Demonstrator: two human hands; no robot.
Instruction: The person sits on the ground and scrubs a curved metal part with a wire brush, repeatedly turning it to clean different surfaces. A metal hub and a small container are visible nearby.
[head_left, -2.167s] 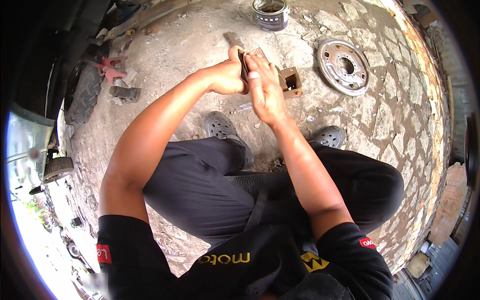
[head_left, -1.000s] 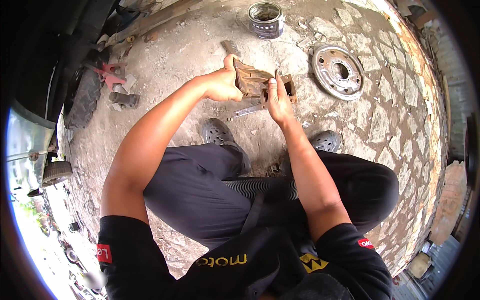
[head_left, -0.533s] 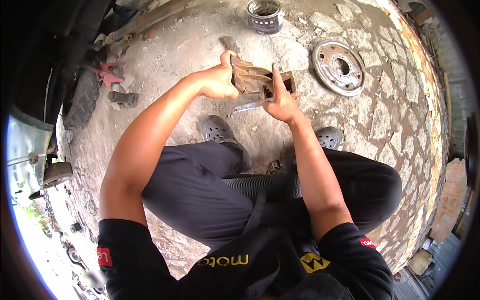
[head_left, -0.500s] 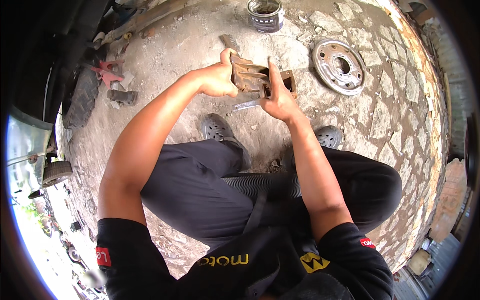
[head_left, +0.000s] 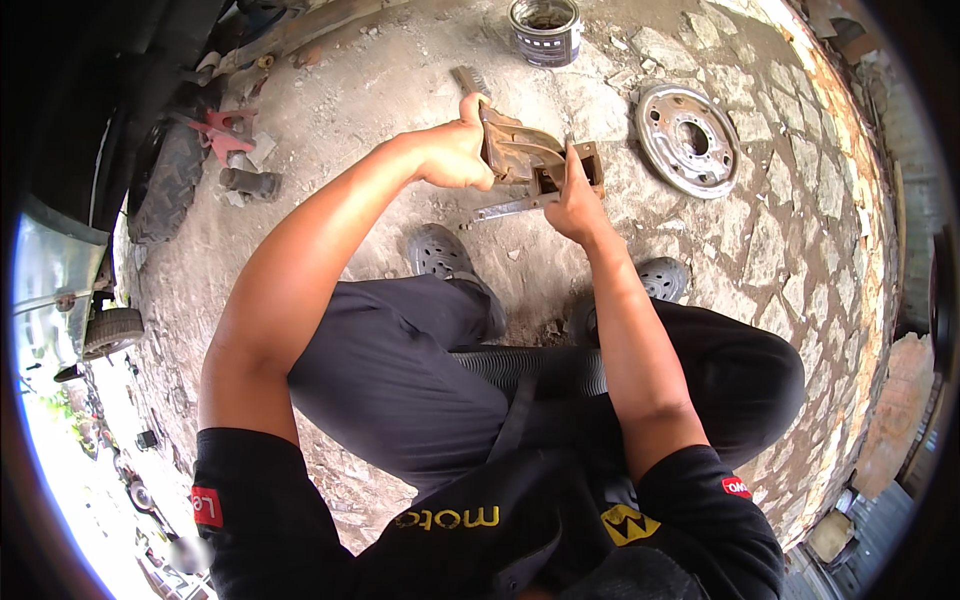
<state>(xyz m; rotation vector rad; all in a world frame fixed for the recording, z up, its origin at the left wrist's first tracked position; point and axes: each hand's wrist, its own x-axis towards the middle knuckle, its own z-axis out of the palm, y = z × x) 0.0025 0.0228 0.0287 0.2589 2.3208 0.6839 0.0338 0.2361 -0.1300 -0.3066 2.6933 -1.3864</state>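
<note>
A rusty brown metal bracket (head_left: 515,160) with raised ribs is held out above the ground between my hands. My left hand (head_left: 460,155) is closed on its left end, thumb near the lower edge and fingers over the far one. Against its right part, beside a square box-like opening (head_left: 592,168), my right hand (head_left: 577,205) grips with one finger pointing away from me; its other fingers are partly hidden. Whether the box-like piece belongs to the bracket, I cannot tell. Just below lies a flat metal bar (head_left: 505,209), its right end hidden by my right hand.
A brush-like tool (head_left: 468,80) lies beyond my left hand. Farther off stands a dark bucket (head_left: 545,35); a steel wheel rim (head_left: 688,140) lies at the right. Leftward are a red jack stand (head_left: 222,135), a dark cylindrical part (head_left: 250,183) and a tyre (head_left: 165,190).
The whole view has shifted slightly, so most things appear a little farther right. The bracket has moved slightly right with both hands, which keep their grip.
</note>
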